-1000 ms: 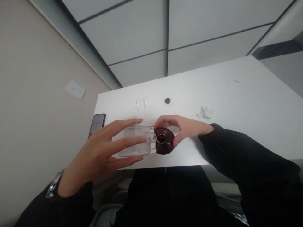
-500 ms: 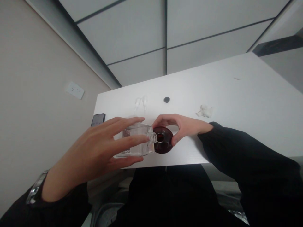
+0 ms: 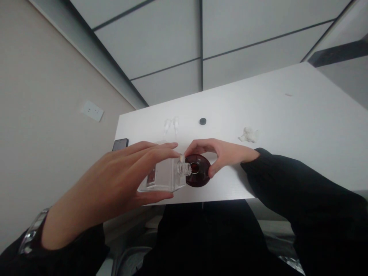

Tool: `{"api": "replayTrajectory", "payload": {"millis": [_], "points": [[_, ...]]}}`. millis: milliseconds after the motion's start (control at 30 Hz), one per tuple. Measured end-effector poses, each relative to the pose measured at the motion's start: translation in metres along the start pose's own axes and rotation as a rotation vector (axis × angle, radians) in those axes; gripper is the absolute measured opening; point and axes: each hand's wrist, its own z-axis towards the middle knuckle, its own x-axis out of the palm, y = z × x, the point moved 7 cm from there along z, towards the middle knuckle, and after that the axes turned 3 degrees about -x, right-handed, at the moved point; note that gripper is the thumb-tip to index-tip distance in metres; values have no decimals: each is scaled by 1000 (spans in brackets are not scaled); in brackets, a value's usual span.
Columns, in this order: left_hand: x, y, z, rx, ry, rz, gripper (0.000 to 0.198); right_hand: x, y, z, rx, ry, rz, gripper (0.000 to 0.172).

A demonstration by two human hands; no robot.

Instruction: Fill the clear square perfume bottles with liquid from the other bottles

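My left hand (image 3: 120,180) grips a clear square glass bottle (image 3: 165,177), tipped on its side so its threaded neck points right. The neck's mouth sits over the hole of a dark red round funnel (image 3: 198,175). My right hand (image 3: 220,153) pinches that funnel's rim between thumb and fingers, holding it just above the near edge of the white table (image 3: 287,126). What lies under the funnel is hidden.
A black phone (image 3: 120,144) lies at the table's left edge. Farther back are a small clear spray top (image 3: 171,125), a small black cap (image 3: 202,121) and a crumpled white tissue (image 3: 248,134). A beige wall with a socket (image 3: 92,110) runs along the left.
My left hand has tipped the bottle further and drawn it a little towards me, its neck staying at the funnel. My right hand and the funnel have barely moved.
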Motion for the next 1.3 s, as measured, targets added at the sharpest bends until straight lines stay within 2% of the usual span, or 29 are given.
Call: {"api": "replayTrajectory", "payload": {"millis": [733, 1067, 1300], "points": [[-3, 0, 8, 3, 12, 81, 51, -1, 1, 0, 10, 1, -18, 63], [-2, 4, 8, -39, 56, 10, 49, -1, 2, 0, 9, 5, -22, 64], [-6, -1, 9, -3, -2, 8, 44, 0, 0, -1, 9, 1, 5, 63]]}}
